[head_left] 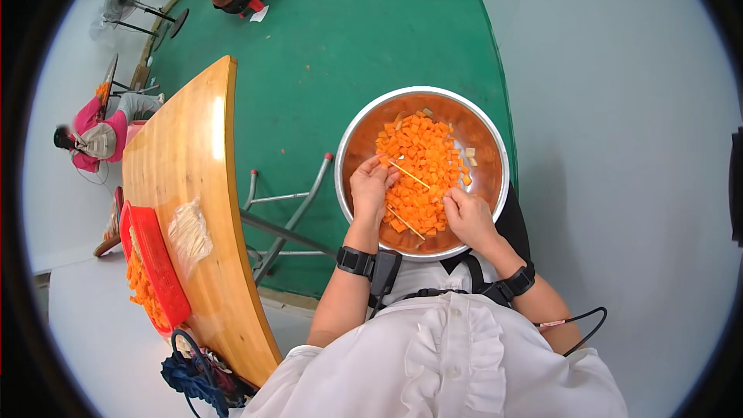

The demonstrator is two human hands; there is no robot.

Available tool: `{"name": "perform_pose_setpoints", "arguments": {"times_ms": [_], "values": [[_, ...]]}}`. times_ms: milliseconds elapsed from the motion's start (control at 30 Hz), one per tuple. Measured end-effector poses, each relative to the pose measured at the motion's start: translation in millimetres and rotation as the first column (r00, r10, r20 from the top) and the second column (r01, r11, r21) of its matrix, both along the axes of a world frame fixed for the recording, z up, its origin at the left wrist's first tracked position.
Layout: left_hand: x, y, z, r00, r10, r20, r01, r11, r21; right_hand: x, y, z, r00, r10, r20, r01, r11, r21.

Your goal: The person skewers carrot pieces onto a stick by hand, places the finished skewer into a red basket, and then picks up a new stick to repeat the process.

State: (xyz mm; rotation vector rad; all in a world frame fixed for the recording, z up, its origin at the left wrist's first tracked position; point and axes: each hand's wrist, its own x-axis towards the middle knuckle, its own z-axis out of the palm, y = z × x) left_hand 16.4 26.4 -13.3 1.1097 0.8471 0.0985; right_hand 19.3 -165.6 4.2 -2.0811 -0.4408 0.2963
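Observation:
A round metal bowl (pixel 501 156) rests on my lap, holding a heap of diced carrot (pixel 422 147) and a few pale cubes (pixel 470 153). My left hand (pixel 371 187) is closed at the left side of the heap, its fingertips pinching one end of a thin wooden skewer (pixel 410 174). This skewer slants across the carrots toward my right hand (pixel 469 218). There, thumb and forefinger are pressed together beside orange cubes at the skewer's far end; I cannot tell what they pinch. Closer to me, a second wooden skewer (pixel 405 222) lies over the carrots.
A wooden table (pixel 193 139) at left bears a bag of pale sticks (pixel 190 236) and a red basket (pixel 159 263) of orange pieces. A dark blue bag (pixel 193 375) is at its near edge. Folding metal legs (pixel 290 220) stand beside the bowl. Two people sit farther off, near a fan (pixel 124 0).

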Motion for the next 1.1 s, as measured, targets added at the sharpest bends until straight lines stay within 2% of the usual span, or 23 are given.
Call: {"name": "perform_pose_setpoints", "arguments": {"times_ms": [433,533,633,733,833,933,1033,1100], "values": [[1.1,-0.1,-3.3,1.000,-0.023,0.001,0.023,0.997,0.072,-0.3,1.5,-0.4,0.996,0.019,0.083,-0.015,0.998,-0.057],[1.3,-2.2,-3.4,1.000,-0.023,0.001,0.022,0.991,0.134,-1.0,1.6,-2.1,0.996,0.017,0.092,-0.012,0.999,-0.052],[1.0,-3.0,-7.8,0.998,-0.064,0.016,0.058,0.962,0.266,-1.4,1.5,-1.8,0.995,0.022,0.100,-0.016,0.998,-0.062],[0.4,-3.1,-13.3,0.994,-0.108,-0.010,0.101,0.890,0.445,-1.1,1.4,-0.6,0.993,0.024,0.112,-0.017,0.998,-0.060],[-2.2,-5.5,0.9,0.951,-0.211,-0.227,0.305,0.764,0.569,-1.2,1.2,-0.8,0.994,0.035,0.103,-0.026,0.996,-0.086],[-6.3,-15.0,-4.1,0.945,-0.240,-0.222,0.326,0.661,0.676,-2.1,2.2,-2.9,0.993,0.038,0.109,-0.028,0.996,-0.088],[-6.5,-13.4,-16.1,0.975,-0.181,-0.126,0.218,0.712,0.667,-2.2,2.2,-2.8,0.994,0.028,0.107,-0.017,0.995,-0.095],[-5.0,-11.4,-18.5,0.983,-0.166,-0.079,0.182,0.812,0.555,-1.9,2.2,-4.9,0.995,0.009,0.098,0.000,0.996,-0.084]]}}
